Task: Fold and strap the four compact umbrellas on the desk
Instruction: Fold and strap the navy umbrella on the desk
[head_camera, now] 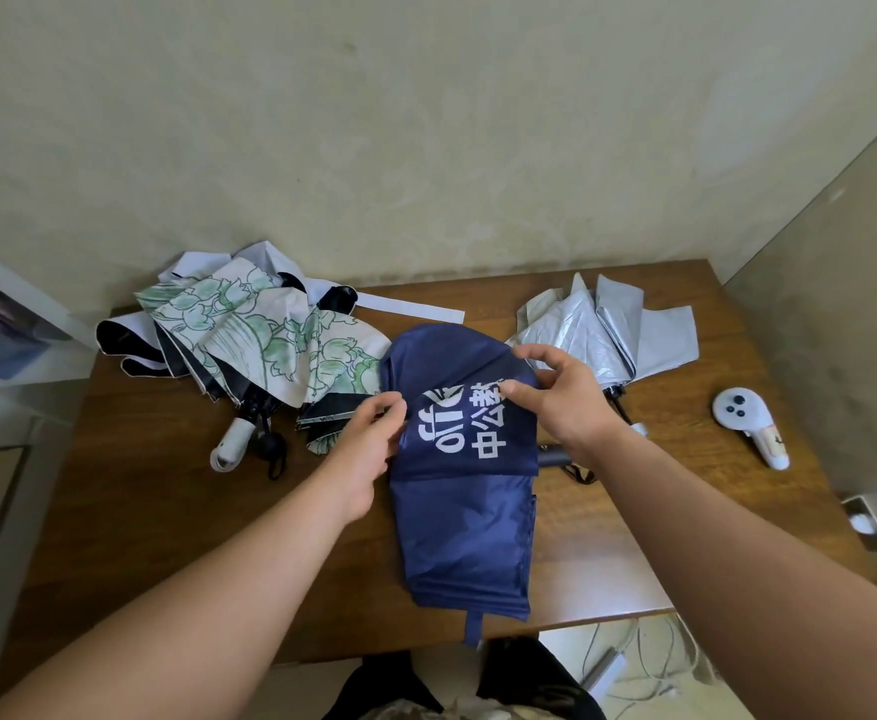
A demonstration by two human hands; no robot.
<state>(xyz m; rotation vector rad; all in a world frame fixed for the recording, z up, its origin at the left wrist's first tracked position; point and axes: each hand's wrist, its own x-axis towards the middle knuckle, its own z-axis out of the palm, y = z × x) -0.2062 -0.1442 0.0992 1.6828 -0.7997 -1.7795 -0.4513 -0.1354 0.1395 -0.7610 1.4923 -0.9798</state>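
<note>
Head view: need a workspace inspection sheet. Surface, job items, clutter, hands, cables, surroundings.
Surface: wooden desk, set against a pale wall.
Job's things: navy umbrella with white print, canopy loose, strap hanging over the near edge; floral umbrella unfolded far left, overlapping a white-and-black umbrella; silver umbrella unfolded far right.
Clutter: white controller at the right; white strip at the back.
Hands: left hand pinches the navy canopy's left edge; right hand pinches its upper fold.
Cables: white cables on the floor, lower right.
Surroundings: beige panel at the right; white furniture at the left.
</note>
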